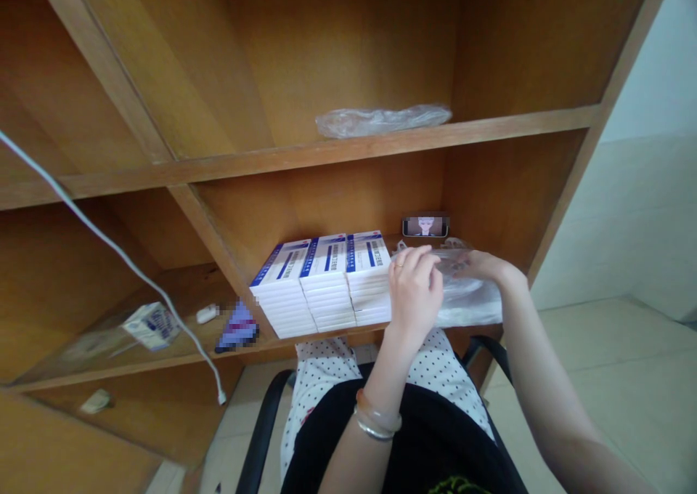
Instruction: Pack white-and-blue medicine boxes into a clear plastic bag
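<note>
1. Sitting on a chair (484, 352) before a wooden shelf unit (337, 58), with a tiled floor (610, 378) to my right.
2. Three stacks of white boxes (321, 283) with blue labels stand on the lower shelf (185, 354), side by side.
3. A bundle of clear plastic (468, 298) lies at the right end of the stacks, just beside them and in my hands.
4. My left hand (414, 290), with a ring and bangles, is curled over the plastic, its fingers (422, 258) closed on it.
5. My right hand (484, 265) grips the far side, its fingers (462, 265) pressed into the plastic.
6. Crumpled plastic (381, 121) lies on the upper shelf.
7. A phone (425, 227) leans against the back panel behind the plastic.
8. A small carton (151, 326) lies tilted on the lower shelf, left of the divider, with a white cable (109, 240) hanging in front of it.
</note>
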{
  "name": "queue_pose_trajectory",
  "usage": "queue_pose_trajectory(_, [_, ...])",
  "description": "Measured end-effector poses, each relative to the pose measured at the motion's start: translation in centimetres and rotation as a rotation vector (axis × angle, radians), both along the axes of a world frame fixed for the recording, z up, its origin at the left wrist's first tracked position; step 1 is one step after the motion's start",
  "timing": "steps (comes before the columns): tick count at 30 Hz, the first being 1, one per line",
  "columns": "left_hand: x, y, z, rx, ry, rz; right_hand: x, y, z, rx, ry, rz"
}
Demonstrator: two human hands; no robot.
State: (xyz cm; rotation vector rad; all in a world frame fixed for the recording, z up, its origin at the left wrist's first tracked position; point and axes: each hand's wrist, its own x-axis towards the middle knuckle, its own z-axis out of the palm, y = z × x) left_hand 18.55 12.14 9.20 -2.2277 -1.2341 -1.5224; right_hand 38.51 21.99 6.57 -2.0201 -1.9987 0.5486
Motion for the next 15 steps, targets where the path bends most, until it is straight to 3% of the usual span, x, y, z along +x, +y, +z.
queue_pose_trajectory(3, [-1.9, -1.8, 2.1, 0.092, -0.08, 0.095, 0.5, -0.3, 0.2, 0.022, 0.023, -0.028])
queue_pose_trajectory(6, [-3.9, -2.6, 3.0, -0.023, 0.028, 0.188, 1.6, -0.7, 0.4, 0.059, 0.02, -0.065])
queue_pose_trajectory(11, [-5.4, -1.9, 1.9, -0.214, 0.182, 0.349, 1.2, -1.5, 1.6, 0.324, 0.135, -0.051])
queue_pose_trajectory(15, [-4.8, -1.6, 1.3, -0.266, 0.205, 0.443, -3.2, -3.6, 3.7, 0.52, 0.522, 0.142])
